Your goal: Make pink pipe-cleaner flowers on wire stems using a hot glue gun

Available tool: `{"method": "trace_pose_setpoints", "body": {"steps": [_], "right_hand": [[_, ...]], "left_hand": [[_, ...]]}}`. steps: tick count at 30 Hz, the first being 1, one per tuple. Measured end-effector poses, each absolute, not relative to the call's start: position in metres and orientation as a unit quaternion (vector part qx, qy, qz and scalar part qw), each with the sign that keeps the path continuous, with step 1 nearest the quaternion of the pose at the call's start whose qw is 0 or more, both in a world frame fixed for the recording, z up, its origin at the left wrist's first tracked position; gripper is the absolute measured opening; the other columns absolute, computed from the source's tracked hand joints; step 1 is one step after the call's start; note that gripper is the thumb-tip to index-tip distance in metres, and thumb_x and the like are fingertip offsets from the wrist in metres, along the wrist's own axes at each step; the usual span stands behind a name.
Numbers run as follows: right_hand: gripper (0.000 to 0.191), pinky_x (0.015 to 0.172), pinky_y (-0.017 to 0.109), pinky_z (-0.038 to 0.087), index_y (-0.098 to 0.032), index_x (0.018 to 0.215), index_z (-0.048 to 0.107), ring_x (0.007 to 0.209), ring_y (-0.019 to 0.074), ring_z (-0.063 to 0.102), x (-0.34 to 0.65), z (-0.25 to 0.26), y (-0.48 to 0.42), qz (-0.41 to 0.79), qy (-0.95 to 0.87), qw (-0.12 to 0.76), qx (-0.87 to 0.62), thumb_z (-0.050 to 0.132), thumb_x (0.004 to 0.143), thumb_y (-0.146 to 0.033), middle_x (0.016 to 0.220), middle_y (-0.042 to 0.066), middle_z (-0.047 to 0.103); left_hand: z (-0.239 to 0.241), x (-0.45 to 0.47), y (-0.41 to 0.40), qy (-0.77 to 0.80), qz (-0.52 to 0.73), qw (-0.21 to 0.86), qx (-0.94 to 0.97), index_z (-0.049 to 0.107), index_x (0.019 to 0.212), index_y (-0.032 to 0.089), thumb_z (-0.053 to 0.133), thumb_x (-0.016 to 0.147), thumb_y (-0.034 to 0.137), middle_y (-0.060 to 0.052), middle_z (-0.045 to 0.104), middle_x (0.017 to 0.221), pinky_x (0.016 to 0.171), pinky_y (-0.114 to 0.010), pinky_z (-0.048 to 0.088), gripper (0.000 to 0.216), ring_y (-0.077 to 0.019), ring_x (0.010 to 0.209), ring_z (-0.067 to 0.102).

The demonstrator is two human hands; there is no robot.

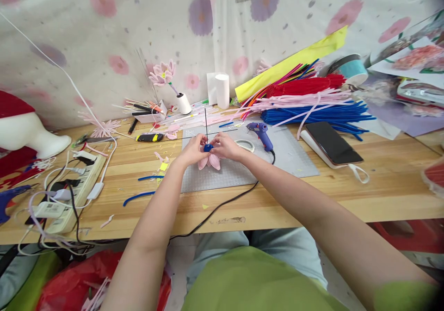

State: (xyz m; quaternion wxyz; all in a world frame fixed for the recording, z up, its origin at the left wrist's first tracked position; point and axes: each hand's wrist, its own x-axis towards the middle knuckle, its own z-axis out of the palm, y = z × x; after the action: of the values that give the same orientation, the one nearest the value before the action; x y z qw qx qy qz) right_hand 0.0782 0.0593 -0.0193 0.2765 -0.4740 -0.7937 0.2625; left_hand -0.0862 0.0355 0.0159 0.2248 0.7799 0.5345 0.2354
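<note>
Over the grey cutting mat (236,174), my left hand (194,150) and my right hand (224,146) close their fingers from both sides on a pipe-cleaner flower. Its blue center (208,147) shows between my fingertips, and pink petals (214,162) hang below. A thin dark stem (206,121) rises straight up from the blue part. Right of my hands, a purple glue gun (261,135) lies on the mat, beside a white ring-shaped roll (245,145) partly hidden by my right hand.
Blue pipe cleaners (312,114) lie bundled at the back right, near a phone (333,143). A yellow-black utility knife (149,137) is left of the mat. The glue gun's black cord (222,204) crosses the front. A power strip (78,195) with tangled cables stands left.
</note>
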Motion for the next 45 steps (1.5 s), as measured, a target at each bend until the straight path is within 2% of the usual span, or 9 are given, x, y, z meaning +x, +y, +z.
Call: {"method": "trace_pose_setpoints", "body": {"steps": [7, 12, 15, 23, 26, 30, 35, 41, 45], "right_hand": [[0.021, 0.083, 0.031, 0.04, -0.016, 0.088, 0.069, 0.093, 0.0178, 0.052, 0.081, -0.017, 0.057, 0.261, -0.791, 0.285, -0.474, 0.067, 0.07, -0.026, 0.089, 0.005, 0.056], [0.021, 0.081, 0.029, 0.041, -0.014, 0.086, 0.07, 0.091, 0.0183, 0.053, 0.078, -0.019, 0.054, 0.27, -0.773, 0.295, -0.493, 0.067, 0.069, -0.025, 0.089, 0.006, 0.059], [0.023, 0.081, 0.028, 0.042, -0.014, 0.087, 0.071, 0.09, 0.0181, 0.054, 0.073, -0.022, 0.053, 0.278, -0.751, 0.312, -0.511, 0.069, 0.068, -0.025, 0.09, 0.007, 0.06], [0.022, 0.081, 0.028, 0.042, -0.017, 0.087, 0.072, 0.09, 0.0182, 0.055, 0.071, -0.022, 0.064, 0.268, -0.74, 0.314, -0.531, 0.068, 0.068, -0.027, 0.09, 0.007, 0.062], [0.023, 0.081, 0.028, 0.041, -0.016, 0.088, 0.072, 0.091, 0.0187, 0.055, 0.073, -0.019, 0.069, 0.258, -0.742, 0.305, -0.538, 0.068, 0.068, -0.028, 0.09, 0.007, 0.063], [0.026, 0.084, 0.029, 0.04, -0.016, 0.089, 0.072, 0.096, 0.0205, 0.053, 0.073, -0.016, 0.074, 0.239, -0.754, 0.281, -0.543, 0.068, 0.069, -0.031, 0.091, 0.007, 0.062], [0.027, 0.086, 0.032, 0.038, -0.018, 0.093, 0.07, 0.098, 0.021, 0.05, 0.072, -0.016, 0.071, 0.215, -0.781, 0.263, -0.524, 0.067, 0.071, -0.033, 0.097, 0.007, 0.056], [0.025, 0.085, 0.036, 0.036, -0.015, 0.095, 0.067, 0.097, 0.0225, 0.046, 0.077, -0.006, 0.058, 0.142, -0.823, 0.286, -0.47, 0.063, 0.075, -0.028, 0.102, 0.009, 0.054], [0.024, 0.086, 0.037, 0.034, -0.012, 0.098, 0.064, 0.098, 0.0241, 0.042, 0.08, 0.003, 0.054, 0.043, -0.849, 0.313, -0.424, 0.06, 0.077, -0.023, 0.104, 0.012, 0.054]], "left_hand": [[0.022, -0.091, 0.037, 0.5, 0.31, 0.269, 0.762, 0.051, 0.092, 0.02, 0.067, 0.055, 0.018, -0.004, 0.057, 0.096, 0.08, -0.032, 0.043, 0.04, -0.0171, 0.091, 0.053], [0.02, -0.099, 0.046, 0.559, 0.433, 0.288, 0.646, 0.053, 0.078, 0.018, 0.062, 0.065, 0.02, 0.001, 0.055, 0.069, 0.067, -0.027, 0.044, 0.017, -0.0119, 0.066, 0.054], [0.02, -0.102, 0.053, 0.588, 0.476, 0.259, 0.601, 0.054, 0.072, 0.018, 0.063, 0.067, 0.024, 0.001, 0.056, 0.065, 0.064, -0.026, 0.044, 0.012, -0.0117, 0.062, 0.054], [0.015, -0.097, 0.055, 0.603, 0.469, 0.245, 0.597, 0.054, 0.079, 0.018, 0.063, 0.067, 0.022, 0.002, 0.052, 0.062, 0.062, -0.026, 0.042, 0.015, -0.012, 0.06, 0.052], [0.007, -0.097, 0.054, 0.581, 0.47, 0.244, 0.618, 0.052, 0.083, 0.018, 0.062, 0.068, 0.022, 0.001, 0.054, 0.069, 0.067, -0.027, 0.044, 0.018, -0.012, 0.066, 0.054], [0.001, -0.096, 0.049, 0.539, 0.428, 0.221, 0.691, 0.048, 0.093, 0.019, 0.063, 0.063, 0.014, -0.003, 0.057, 0.093, 0.082, -0.031, 0.045, 0.033, -0.0137, 0.086, 0.058], [0.003, -0.088, 0.038, 0.505, 0.362, 0.247, 0.744, 0.043, 0.105, 0.02, 0.06, 0.06, 0.01, -0.008, 0.048, 0.115, 0.085, -0.033, 0.046, 0.049, -0.0159, 0.098, 0.058], [0.007, -0.089, 0.034, 0.483, 0.349, 0.191, 0.78, 0.045, 0.107, 0.02, 0.061, 0.057, 0.007, -0.008, 0.05, 0.111, 0.09, -0.036, 0.043, 0.054, -0.0186, 0.099, 0.055], [0.008, -0.094, 0.04, 0.507, 0.429, 0.141, 0.734, 0.048, 0.1, 0.019, 0.055, 0.059, 0.003, -0.006, 0.054, 0.105, 0.086, -0.033, 0.044, 0.045, -0.0157, 0.091, 0.056]]}}
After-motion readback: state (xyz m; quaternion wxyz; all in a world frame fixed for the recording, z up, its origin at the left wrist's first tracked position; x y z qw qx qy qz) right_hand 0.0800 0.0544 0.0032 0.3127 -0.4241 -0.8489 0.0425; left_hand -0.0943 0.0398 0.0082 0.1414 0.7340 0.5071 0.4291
